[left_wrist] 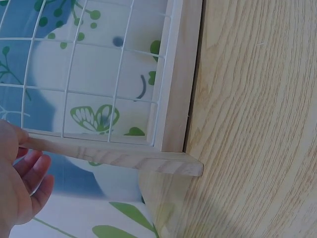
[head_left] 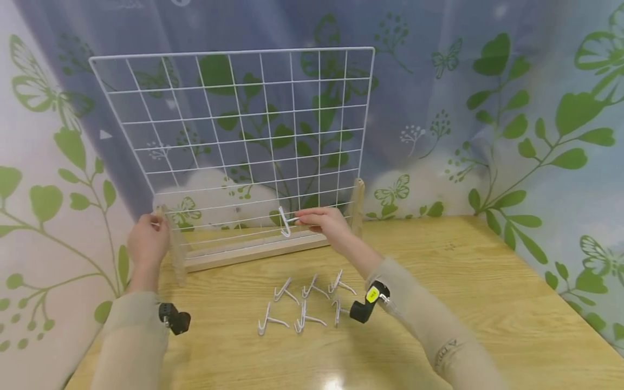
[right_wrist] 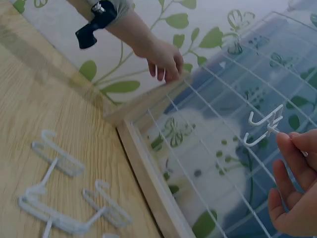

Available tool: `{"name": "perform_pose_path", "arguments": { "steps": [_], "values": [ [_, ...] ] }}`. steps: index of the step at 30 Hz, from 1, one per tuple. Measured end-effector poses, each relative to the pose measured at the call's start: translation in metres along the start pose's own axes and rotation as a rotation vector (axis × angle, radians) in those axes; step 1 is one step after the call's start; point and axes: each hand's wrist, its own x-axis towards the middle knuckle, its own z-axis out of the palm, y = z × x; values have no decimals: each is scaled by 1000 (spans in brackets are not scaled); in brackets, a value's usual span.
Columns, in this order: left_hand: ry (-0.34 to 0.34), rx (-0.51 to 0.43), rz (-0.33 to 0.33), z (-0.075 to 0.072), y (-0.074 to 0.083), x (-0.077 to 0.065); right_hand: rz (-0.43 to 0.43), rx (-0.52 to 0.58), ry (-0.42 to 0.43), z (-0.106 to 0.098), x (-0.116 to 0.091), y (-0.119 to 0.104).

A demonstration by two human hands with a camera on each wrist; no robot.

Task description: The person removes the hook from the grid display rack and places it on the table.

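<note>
A white wire grid panel (head_left: 234, 130) stands upright in a wooden base (head_left: 253, 250) on the table. My left hand (head_left: 148, 232) grips the top of the base's left wooden post (head_left: 174, 254); the left wrist view shows the thumb (left_wrist: 15, 134) on the post (left_wrist: 99, 154) and the fingers behind it. My right hand (head_left: 319, 219) pinches a white wire hook (head_left: 284, 222) against the grid's lower rows. In the right wrist view the hook (right_wrist: 262, 128) sits at the wires, held by the fingertips (right_wrist: 292, 148). Several loose white hooks (head_left: 302, 306) lie on the table in front of the base.
The wooden table (head_left: 487, 303) extends to the right and toward me. A leaf-and-butterfly patterned curtain (head_left: 487, 108) hangs close behind the grid and along both sides. The base's right post (head_left: 358, 203) stands beside my right hand.
</note>
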Motion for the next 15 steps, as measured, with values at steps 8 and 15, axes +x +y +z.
{"name": "perform_pose_path", "arguments": {
  "steps": [8,15],
  "values": [
    [4,-9,5,-1,2,-1,31,48,98,-62,-26,37],
    [15,-6,-12,1,2,-1,175,-28,131,-108,-48,68]
  ]
}}
